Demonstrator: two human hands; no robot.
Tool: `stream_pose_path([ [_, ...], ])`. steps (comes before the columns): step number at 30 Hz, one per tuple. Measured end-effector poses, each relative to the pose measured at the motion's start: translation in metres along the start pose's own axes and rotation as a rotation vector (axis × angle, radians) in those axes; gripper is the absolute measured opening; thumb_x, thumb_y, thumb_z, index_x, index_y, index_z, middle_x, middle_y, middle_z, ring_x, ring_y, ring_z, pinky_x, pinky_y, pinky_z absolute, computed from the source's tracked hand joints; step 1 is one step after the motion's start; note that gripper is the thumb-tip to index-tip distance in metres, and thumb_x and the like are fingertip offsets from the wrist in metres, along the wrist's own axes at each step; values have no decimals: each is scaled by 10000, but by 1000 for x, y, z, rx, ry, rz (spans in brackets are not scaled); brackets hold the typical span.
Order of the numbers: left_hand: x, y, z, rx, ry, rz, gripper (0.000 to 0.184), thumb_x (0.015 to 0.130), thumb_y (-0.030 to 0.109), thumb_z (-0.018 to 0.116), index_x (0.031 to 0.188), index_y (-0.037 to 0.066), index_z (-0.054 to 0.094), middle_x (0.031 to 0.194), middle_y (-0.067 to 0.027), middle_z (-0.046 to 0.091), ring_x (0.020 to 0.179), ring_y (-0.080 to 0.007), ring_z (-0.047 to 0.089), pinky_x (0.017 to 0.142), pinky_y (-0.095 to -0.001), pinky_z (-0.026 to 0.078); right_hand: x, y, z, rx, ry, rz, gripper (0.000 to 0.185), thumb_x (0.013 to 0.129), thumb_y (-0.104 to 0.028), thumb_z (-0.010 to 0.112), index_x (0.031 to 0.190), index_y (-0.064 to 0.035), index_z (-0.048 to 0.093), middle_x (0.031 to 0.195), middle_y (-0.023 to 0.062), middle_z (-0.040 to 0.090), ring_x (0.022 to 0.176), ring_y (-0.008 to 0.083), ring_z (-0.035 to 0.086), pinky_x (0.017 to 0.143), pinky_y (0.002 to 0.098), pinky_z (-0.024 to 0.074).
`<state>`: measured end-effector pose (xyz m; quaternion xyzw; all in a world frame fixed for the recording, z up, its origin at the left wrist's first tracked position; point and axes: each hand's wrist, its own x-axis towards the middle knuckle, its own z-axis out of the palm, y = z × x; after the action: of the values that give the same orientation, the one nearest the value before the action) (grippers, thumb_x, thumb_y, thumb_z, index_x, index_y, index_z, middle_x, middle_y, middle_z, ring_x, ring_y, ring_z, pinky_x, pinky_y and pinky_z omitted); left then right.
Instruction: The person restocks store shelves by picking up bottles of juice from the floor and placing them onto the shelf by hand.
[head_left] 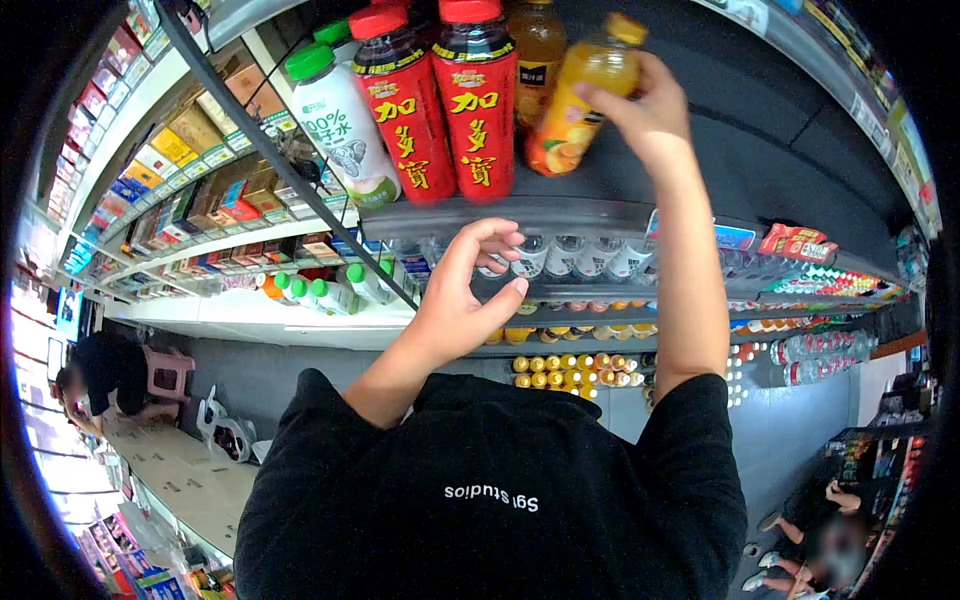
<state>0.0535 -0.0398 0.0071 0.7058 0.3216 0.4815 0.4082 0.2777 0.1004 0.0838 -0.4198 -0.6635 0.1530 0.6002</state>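
Note:
My right hand is wrapped round an orange juice bottle with a yellow-orange cap, tilted at the front of the dark top shelf. Behind it stands another amber juice bottle, partly hidden. To the left are two red bottles with yellow characters, a nearer-middle red bottle and a red bottle beside it. A white coconut water bottle with a green cap stands at the end of the row. My left hand hangs below the shelf edge, fingers curved apart, holding nothing.
Clear-bottled drinks line the shelf below, with yellow-capped bottles lower down. A wire side rack borders shelves of small boxes. One person is at lower left, another at lower right.

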Motion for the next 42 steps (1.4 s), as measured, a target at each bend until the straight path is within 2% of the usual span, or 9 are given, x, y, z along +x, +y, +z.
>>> stream_pose_path([
  [4,-2,-4,-2,9,0,-21,515,765,-32,596,1236,35,398,1152,-107,520,1012,-172,536,860,-309,430,-10,-11,-29,160,56,120,473,674,-119,789,1042,58,551,927,122,653,831,166,636,741,273,509],
  [7,-1,-5,1,-3,-19,-23,516,762,-35,595,1235,34,399,1153,-103,519,1012,-168,537,859,-306,431,-10,-6,-41,3,74,99,520,660,-159,804,1052,62,545,936,127,652,844,167,635,744,272,506],
  [15,2,-6,6,-5,-37,-9,516,761,-42,594,1233,36,401,1153,-100,520,1014,-167,537,859,-303,430,-14,-9,-34,46,75,110,539,646,-155,811,1063,59,545,943,128,649,853,167,632,754,276,502],
  [17,1,-6,6,9,-36,-7,515,761,-44,594,1231,37,402,1153,-100,520,1015,-167,537,859,-303,430,-14,-5,-31,-2,44,58,521,684,-171,793,1106,10,547,956,86,644,869,130,616,717,243,492],
  [21,1,-7,8,-14,-1,-5,498,755,-20,615,1212,38,426,1131,-94,533,987,-160,541,838,-297,437,-9,-10,-19,-45,-7,65,530,682,-155,797,1110,22,541,982,113,641,894,159,617,783,272,490],
  [29,-1,-7,3,4,0,-16,502,769,-39,595,1228,38,406,1146,-99,518,1011,-168,535,857,-303,429,3,-23,23,-136,-140,14,691,641,-282,828,1152,65,518,1000,144,637,903,181,625,770,286,500],
  [33,-4,-7,0,8,18,-23,497,772,-30,596,1228,38,409,1149,-102,516,1009,-171,536,854,-305,429,10,-18,32,-150,-166,83,708,635,-294,829,1157,65,512,1000,146,638,899,186,628,768,289,504],
  [39,-6,-8,-3,11,26,-48,500,770,-29,597,1228,38,409,1152,-103,513,1013,-170,534,856,-308,427,10,-11,30,-95,-138,-11,722,649,-350,813,1162,57,509,999,130,634,891,181,627,733,283,514],
  [42,-4,-9,-1,1,42,-37,492,758,-10,617,1211,37,428,1129,-98,532,988,-166,539,835,-302,437,8,-18,22,-119,-184,156,700,692,-428,758,1170,22,516,1002,124,625,882,173,620,681,264,509],
])
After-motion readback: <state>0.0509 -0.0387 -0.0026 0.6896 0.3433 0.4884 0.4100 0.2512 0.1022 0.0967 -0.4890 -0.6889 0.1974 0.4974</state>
